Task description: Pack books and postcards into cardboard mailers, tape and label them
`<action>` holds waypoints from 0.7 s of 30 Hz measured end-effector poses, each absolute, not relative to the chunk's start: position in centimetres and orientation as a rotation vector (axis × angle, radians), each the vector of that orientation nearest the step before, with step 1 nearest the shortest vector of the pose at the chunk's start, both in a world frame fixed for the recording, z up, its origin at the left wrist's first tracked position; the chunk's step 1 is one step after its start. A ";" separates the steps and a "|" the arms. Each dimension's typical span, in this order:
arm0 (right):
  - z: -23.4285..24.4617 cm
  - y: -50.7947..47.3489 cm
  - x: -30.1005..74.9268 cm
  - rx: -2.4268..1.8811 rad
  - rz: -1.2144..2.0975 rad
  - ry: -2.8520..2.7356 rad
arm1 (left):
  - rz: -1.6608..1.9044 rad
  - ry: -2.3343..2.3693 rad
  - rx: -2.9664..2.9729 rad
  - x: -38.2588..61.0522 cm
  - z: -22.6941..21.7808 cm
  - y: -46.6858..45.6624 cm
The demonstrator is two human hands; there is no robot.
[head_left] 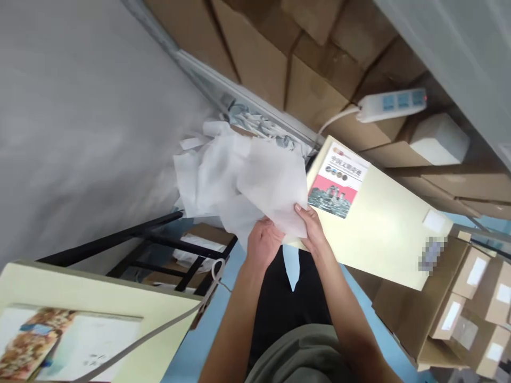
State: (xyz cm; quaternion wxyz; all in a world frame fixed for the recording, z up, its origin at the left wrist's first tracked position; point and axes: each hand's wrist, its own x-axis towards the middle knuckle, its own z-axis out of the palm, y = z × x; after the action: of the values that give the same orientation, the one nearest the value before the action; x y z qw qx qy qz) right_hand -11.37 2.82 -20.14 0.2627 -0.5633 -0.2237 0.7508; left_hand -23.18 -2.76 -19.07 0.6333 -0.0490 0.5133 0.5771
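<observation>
A thin white paper sheet (275, 183), slightly see-through, is held in front of me. My right hand (312, 227) pinches its near right corner, with the thumb on top. The fingers of my left hand (264, 242) are curled closed at its near edge, gripping the paper there. Behind and to the left spreads a loose pile of similar white sheets (211, 170), some creased. On the cream table (383, 229) to the right lies a book (339, 181) with a white and pink cover, close to my right hand.
Cardboard boxes (319, 80) line the far side, with a white power strip (393, 105) on them. More boxes (479, 314) stand at the right. A second cream table (167, 319) at lower left carries a picture book (91, 340) and a cable. Black metal bars (171, 242) rise behind it.
</observation>
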 end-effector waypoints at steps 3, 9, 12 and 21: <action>-19.1 3.6 -4.3 -1.568 1.817 -0.587 | 1.305 1.161 -0.052 -17.1 -18.6 -1.7; -19.4 3.8 8.6 -1.720 1.506 -0.628 | 1.240 1.388 -0.005 -6.1 -21.3 -1.4; -20.7 4.0 13.2 -1.831 1.438 -0.729 | 1.138 1.465 0.015 -2.2 -23.2 -1.4; -21.0 4.7 17.7 -1.841 1.157 -1.405 | 1.125 1.784 0.328 3.3 -23.3 -0.8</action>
State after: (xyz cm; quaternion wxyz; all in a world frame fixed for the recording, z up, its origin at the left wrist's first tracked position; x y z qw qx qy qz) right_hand 17.71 4.69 -20.96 0.2731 -0.6840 -0.5220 0.4301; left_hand 3.27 -0.81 -23.28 0.4826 0.1348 0.7321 0.4614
